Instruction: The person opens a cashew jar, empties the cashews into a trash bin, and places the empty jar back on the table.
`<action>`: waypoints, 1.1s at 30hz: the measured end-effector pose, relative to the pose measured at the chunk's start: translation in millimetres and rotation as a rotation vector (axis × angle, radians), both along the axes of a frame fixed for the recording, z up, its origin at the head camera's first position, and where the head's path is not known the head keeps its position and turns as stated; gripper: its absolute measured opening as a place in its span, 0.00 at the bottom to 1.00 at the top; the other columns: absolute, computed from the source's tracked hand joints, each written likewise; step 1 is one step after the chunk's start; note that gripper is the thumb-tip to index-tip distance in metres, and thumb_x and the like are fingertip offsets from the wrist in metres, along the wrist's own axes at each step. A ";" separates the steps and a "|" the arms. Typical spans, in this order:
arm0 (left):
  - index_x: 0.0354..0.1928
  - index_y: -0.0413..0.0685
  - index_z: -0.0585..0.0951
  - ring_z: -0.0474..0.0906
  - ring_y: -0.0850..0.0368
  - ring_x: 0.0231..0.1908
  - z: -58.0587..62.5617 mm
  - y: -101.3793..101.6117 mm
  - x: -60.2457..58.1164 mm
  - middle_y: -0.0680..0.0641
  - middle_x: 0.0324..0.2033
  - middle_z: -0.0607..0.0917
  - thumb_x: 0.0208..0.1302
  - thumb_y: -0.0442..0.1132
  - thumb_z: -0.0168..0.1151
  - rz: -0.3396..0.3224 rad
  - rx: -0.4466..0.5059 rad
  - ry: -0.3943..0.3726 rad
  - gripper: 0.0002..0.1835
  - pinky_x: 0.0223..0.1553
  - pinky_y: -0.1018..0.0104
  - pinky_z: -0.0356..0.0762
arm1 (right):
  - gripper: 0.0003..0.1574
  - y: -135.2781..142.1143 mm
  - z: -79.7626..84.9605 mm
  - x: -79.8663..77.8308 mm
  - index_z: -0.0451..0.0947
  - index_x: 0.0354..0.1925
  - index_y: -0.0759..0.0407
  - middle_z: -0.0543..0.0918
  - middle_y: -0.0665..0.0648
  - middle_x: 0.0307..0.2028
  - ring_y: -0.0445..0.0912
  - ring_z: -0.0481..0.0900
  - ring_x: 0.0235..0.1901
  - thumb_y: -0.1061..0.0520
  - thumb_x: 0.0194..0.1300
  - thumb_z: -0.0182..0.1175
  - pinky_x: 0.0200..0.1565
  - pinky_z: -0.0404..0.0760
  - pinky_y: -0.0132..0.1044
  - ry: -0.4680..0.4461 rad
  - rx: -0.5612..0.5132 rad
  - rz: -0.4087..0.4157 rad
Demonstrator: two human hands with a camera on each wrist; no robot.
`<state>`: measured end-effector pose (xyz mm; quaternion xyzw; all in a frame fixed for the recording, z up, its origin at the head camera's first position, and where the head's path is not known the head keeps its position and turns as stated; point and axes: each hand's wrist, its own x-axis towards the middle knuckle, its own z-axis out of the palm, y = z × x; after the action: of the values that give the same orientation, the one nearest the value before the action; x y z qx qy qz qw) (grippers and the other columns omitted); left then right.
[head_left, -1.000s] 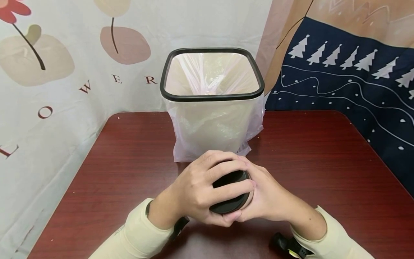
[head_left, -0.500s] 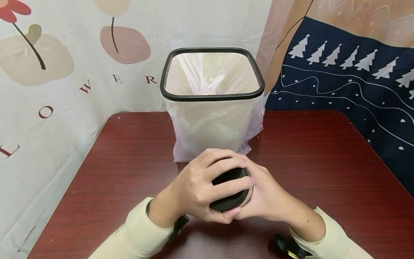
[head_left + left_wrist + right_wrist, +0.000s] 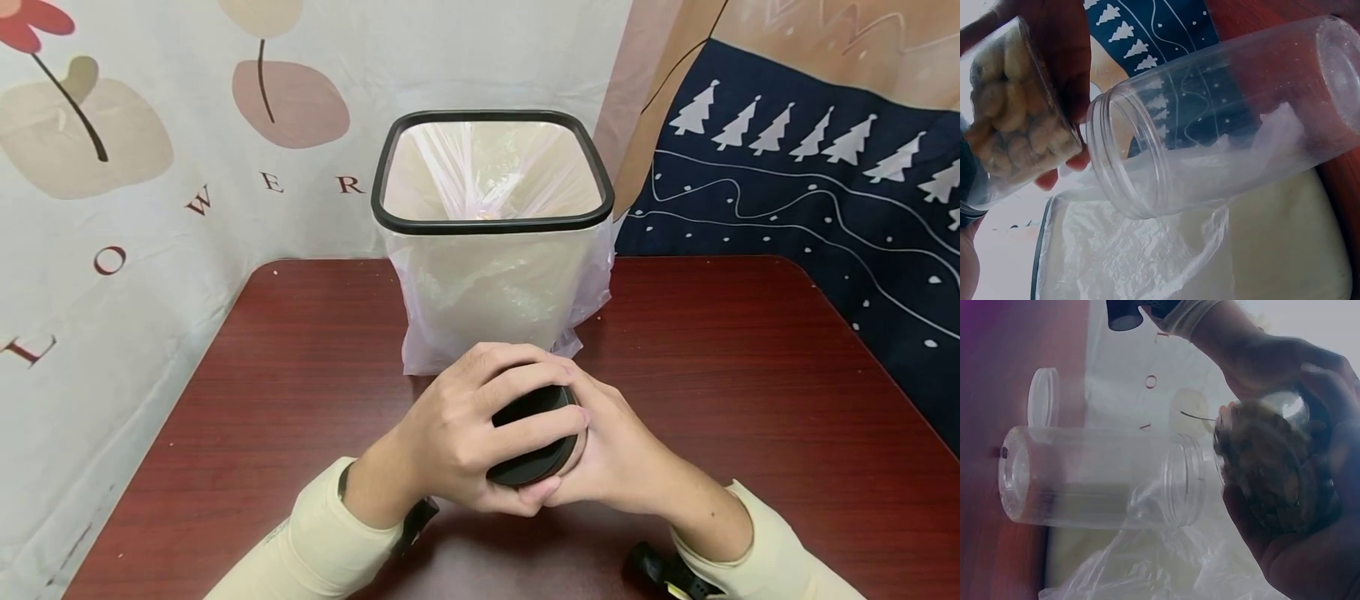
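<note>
Both hands hold a clear jar (image 3: 1016, 106) packed with light brown, nut-like pieces, up off the table. Its black lid (image 3: 531, 465) is on. The left hand (image 3: 461, 442) lies over the lid with its fingers curled round the edge, while the right hand (image 3: 626, 454) wraps the jar's side. Below the held jar stands a tall clear plastic jar (image 3: 1097, 475) without a lid, its threaded mouth facing up toward the hands. It looks empty. In the head view the hands hide this tall jar.
A bin (image 3: 487, 292) with a black rim and pale plastic liner stands behind the hands. Near the tall jar's base lies a clear round lid (image 3: 1043, 397). All stand on the dark red wooden table (image 3: 750, 375). Printed cloths (image 3: 300, 217) hang behind.
The hands and the black-lidded jar have shifted very slightly up and away in the head view. The grip looks the same, and the bin has stayed put.
</note>
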<state>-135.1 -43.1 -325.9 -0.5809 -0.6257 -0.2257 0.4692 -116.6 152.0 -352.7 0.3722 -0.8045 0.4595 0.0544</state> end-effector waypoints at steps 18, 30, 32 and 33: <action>0.46 0.48 0.86 0.81 0.44 0.48 -2.6 -0.5 1.6 0.39 0.47 0.84 0.56 0.50 0.60 0.014 0.002 -0.064 0.20 0.51 0.57 0.79 | 0.61 -1.7 -1.4 0.6 0.67 0.67 0.53 0.81 0.49 0.55 0.40 0.82 0.50 0.56 0.31 0.81 0.53 0.80 0.31 0.017 -0.007 -0.037; 0.45 0.47 0.86 0.80 0.44 0.49 -3.6 0.2 2.1 0.39 0.47 0.84 0.57 0.49 0.59 0.037 0.026 -0.098 0.19 0.50 0.57 0.79 | 0.61 -3.4 -2.8 1.8 0.67 0.67 0.52 0.80 0.49 0.57 0.41 0.81 0.52 0.56 0.31 0.80 0.55 0.78 0.30 0.035 -0.013 -0.085; 0.46 0.47 0.86 0.80 0.45 0.49 -3.6 0.6 2.1 0.39 0.47 0.84 0.57 0.49 0.58 0.044 0.033 -0.106 0.19 0.51 0.57 0.79 | 0.61 -4.2 -3.0 2.4 0.68 0.67 0.52 0.80 0.49 0.57 0.41 0.80 0.52 0.56 0.31 0.80 0.55 0.78 0.30 0.044 -0.008 -0.103; 0.46 0.47 0.86 0.80 0.45 0.49 -3.7 0.7 2.0 0.40 0.47 0.84 0.57 0.49 0.58 0.049 0.037 -0.108 0.19 0.51 0.57 0.79 | 0.60 -4.5 -3.5 2.5 0.68 0.66 0.52 0.80 0.49 0.57 0.41 0.80 0.52 0.56 0.31 0.80 0.55 0.78 0.30 0.047 -0.007 -0.112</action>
<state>-133.0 -42.4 -329.6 -0.5436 -0.6599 -0.2566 0.4507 -114.1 147.5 -356.2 0.3371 -0.8210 0.4497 0.1002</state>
